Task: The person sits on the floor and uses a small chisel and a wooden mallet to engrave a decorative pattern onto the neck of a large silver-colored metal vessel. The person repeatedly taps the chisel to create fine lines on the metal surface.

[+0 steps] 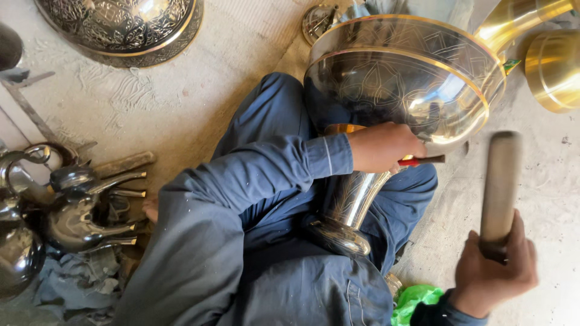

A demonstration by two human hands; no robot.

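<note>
Dark metal teapots [78,211] sat far left. My left hand [382,147] was wrapped around a red-handled chisel [421,160], pressed against the engraved goblet [402,90] lying across my lap. My right hand [492,268] clenched a blurry hammer [500,187], well apart.

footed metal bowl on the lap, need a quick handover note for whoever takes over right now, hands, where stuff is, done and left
Left hand: closed on a red-handled tool, its tip against the footed metal bowl.
Right hand: grips a cylindrical striker, raised and blurred, clear of the tool.
Bowl lies tilted across the lap, its foot toward the body.
Done: engraved patterns show on the bowl wall.
Left: cannot tell how much surface remains.
Nearby: dark teapots on the left, an engraved tray on the floor, brass pieces at right.
</note>
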